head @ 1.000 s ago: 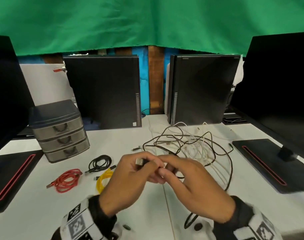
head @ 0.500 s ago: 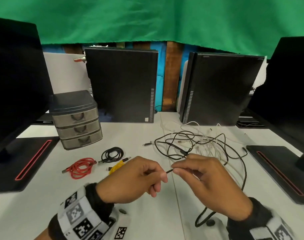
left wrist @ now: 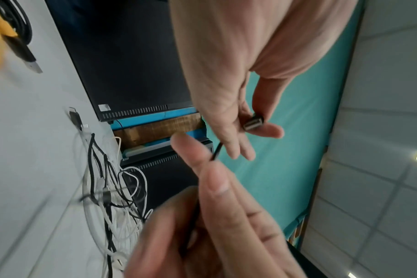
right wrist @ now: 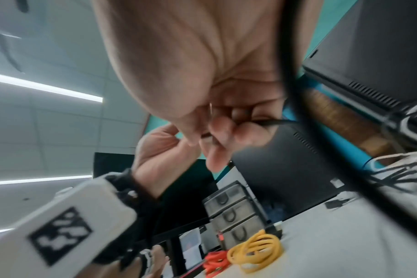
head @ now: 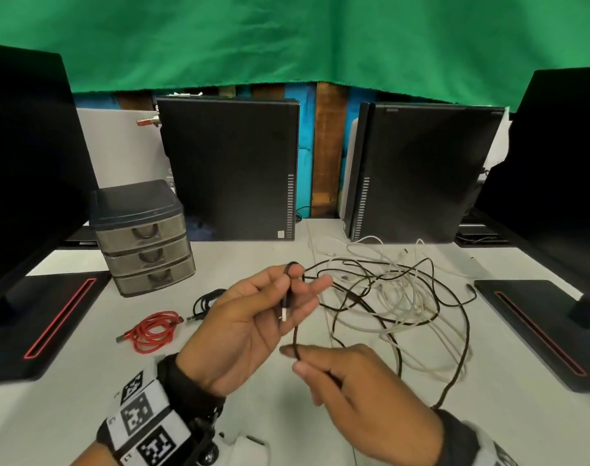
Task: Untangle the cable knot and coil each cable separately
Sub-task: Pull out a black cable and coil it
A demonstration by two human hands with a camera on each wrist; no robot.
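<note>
Fingers of your left hand (head: pixel 253 317) pinch the metal-tipped plug end of the thin dark braided cable (head: pixel 397 351), with the cable folded over the fingertips into a small bend, which looks like the start of a first coil loop. Your right hand (head: pixel 364 395) is closed on the same cable a little further along, thumb and forefinger pinching it, likely to feed slack toward the left hand while keeping the strand taut. From there the dark cable runs back round your right wrist and up into the loose tangle of white cables (head: pixel 407 297) lying on the pale grey table (head: pixel 68 415), so it reads as only partly freed. To your left on the table lie a coiled red cable (head: pixel 152 331), a coiled black cable (head: pixel 206 301) and a coiled yellow cable (right wrist: pixel 255 250), each apart from the tangle. Beyond them stands a grey three-drawer plastic organiser (head: pixel 142 237). Two black computer towers (head: pixel 229 169) stand at the back, dark monitors flank both sides, and a green cloth (head: pixel 286 38) hangs above.
</note>
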